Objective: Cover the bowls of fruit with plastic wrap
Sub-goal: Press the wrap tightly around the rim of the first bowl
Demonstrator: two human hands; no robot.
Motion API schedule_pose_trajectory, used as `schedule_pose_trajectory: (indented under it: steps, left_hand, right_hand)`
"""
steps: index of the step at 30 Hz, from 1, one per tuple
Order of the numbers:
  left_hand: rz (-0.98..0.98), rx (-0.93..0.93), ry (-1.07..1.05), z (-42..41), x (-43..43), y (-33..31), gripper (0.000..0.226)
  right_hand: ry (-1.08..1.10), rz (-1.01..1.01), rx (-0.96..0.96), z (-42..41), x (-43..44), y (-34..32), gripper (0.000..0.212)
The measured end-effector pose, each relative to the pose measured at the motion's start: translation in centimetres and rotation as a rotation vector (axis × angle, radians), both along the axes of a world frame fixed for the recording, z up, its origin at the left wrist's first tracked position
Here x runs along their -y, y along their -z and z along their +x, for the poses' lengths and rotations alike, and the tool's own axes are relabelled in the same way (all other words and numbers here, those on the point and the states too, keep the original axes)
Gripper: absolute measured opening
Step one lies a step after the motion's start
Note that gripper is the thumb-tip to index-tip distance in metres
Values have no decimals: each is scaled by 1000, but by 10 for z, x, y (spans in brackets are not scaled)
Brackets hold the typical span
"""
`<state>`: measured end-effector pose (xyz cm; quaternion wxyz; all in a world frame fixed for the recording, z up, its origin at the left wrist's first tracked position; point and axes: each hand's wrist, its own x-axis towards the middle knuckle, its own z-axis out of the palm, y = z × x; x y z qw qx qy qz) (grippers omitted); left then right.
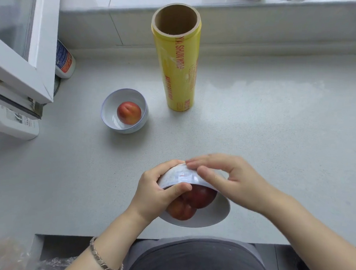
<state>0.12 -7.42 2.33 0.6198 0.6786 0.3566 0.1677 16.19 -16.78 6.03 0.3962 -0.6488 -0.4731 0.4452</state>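
Near the counter's front edge a white bowl [207, 217] is tipped toward me, with red fruit [191, 201] inside. My left hand [158, 190] grips its left rim, thumb curled over the edge. My right hand [228, 178] lies over the bowl's raised outer wall [180, 176], fingers bent and touching it; plastic film on the bowl is hard to make out. Farther back on the left stands a second white bowl [111, 107] with one red fruit [129, 113]. A tall yellow roll of plastic wrap [178, 59] stands upright behind.
A white window frame [21, 46] juts over the counter [278, 131] at left, with a white bottle [64, 61] behind it and a white container [15, 123] below. A tiled ledge [244, 21] runs along the back. Crumpled plastic [6, 255] lies at bottom left.
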Motion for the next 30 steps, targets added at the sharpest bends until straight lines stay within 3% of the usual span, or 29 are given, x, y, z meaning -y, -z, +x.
schedule_pose_trajectory:
  steps: [4, 7, 8, 10, 13, 17, 20, 23, 25, 30]
  left_hand:
    - [-4, 23, 29, 2, 2, -2, 48]
    - [-29, 23, 19, 2, 4, -1, 52]
    - [-41, 28, -6, 1, 4, -1, 57]
    - [-46, 38, -67, 2, 2, 0, 65]
    - [-92, 68, -167, 5, -1, 3, 72]
    - [-264, 94, -152, 7, 1, 8, 70]
    - [-378, 43, -43, 5, -6, 5, 58]
    - [-353, -43, 106, 2, -18, 5, 66]
    - [-289, -65, 163, 3, -19, 5, 75]
    - [-210, -6, -6, 3, -12, 14, 85]
  right_hand:
    - [-5, -84, 4, -4, 5, 16, 42]
    - [12, -242, -103, 5, 7, 30, 73]
    - [-10, -317, -140, 10, 14, 36, 72]
    - [-19, -368, -315, 15, 33, 44, 49]
    - [32, -255, -416, 20, 39, 45, 69]
    - [152, -123, -491, 16, 29, 37, 55]
    - [236, -135, -438, 16, 25, 37, 43]
    - [278, -164, -334, 13, 24, 33, 36]
    - [279, -205, -260, 8, 20, 32, 44]
    - [150, -232, -198, 4, 13, 18, 51]
